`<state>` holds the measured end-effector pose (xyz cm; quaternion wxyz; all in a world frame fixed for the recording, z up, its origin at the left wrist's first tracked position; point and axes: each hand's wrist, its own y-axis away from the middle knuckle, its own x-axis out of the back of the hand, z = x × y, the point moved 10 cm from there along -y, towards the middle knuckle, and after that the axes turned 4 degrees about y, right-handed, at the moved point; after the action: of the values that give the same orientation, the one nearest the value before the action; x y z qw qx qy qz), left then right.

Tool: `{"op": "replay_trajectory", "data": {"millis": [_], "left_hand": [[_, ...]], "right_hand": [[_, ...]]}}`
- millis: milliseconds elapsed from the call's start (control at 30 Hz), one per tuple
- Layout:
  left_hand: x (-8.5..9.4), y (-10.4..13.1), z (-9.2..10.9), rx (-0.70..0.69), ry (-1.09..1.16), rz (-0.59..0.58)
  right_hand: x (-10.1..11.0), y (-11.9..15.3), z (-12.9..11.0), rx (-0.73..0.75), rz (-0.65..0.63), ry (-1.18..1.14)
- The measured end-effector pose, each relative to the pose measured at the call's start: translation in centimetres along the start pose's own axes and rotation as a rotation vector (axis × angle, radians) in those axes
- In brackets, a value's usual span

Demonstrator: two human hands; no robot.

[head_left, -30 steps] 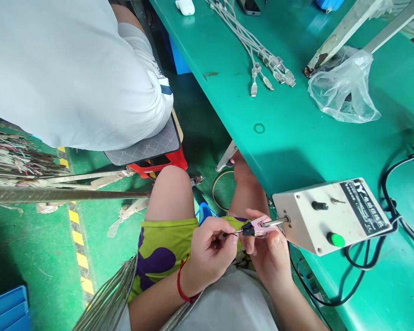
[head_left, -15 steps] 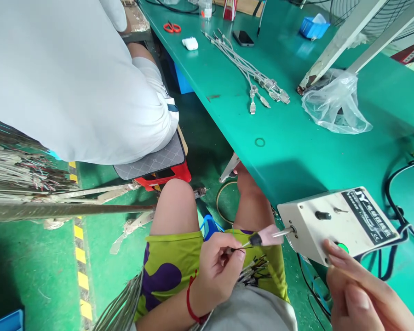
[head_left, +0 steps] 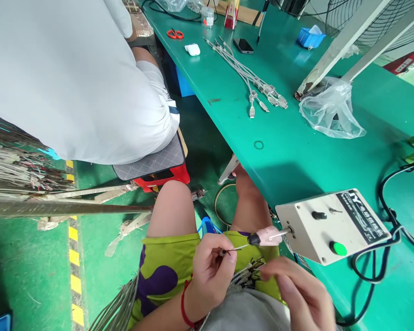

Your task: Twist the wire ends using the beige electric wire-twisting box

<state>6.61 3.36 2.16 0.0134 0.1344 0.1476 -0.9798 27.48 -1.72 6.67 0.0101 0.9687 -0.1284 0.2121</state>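
My left hand is closed in a pinch on a cable end with thin dark wires. From its fingertips a thin wire reaches to the black and pink tip on the shaft of a white machine box. Over my lap is my right hand, slightly blurred, its fingers bent and the thumb apart from the index finger. I see nothing held in it. Its fingertips are beside the stripped ends of a bundle of grey cables lying across my lap.
On the green table lie several USB cables, a phone, a white case, orange scissors and a plastic bag. A green button is on the box. Another person sits at my left.
My right hand has moved left and away from the box's green button, down to the cable ends on my lap. My left hand keeps its pinch near the machine tip. The view has shifted slightly.
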Motion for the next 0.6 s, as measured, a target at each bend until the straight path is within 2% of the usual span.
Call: {"op": "replay_trajectory", "data": {"millis": [100, 233, 333, 600], "left_hand": [[-0.1, -0.2, 0.0, 0.010, -0.001, -0.013], [-0.1, -0.5, -0.2, 0.022, -0.002, -0.026], [-0.2, -0.6, -0.3, 0.019, 0.010, -0.031], [-0.2, -0.6, -0.8, 0.023, 0.022, -0.032]], "right_hand": [[-3.3, -1.2, 3.5, -0.231, -0.170, -0.197], [-5.2, -1.2, 6.2, -0.443, -0.187, -0.558], [-5.5, -1.6, 5.9, -0.446, -0.134, -0.727], [-7.6, -3.2, 3.1, -0.411, -0.169, -0.959]]}}
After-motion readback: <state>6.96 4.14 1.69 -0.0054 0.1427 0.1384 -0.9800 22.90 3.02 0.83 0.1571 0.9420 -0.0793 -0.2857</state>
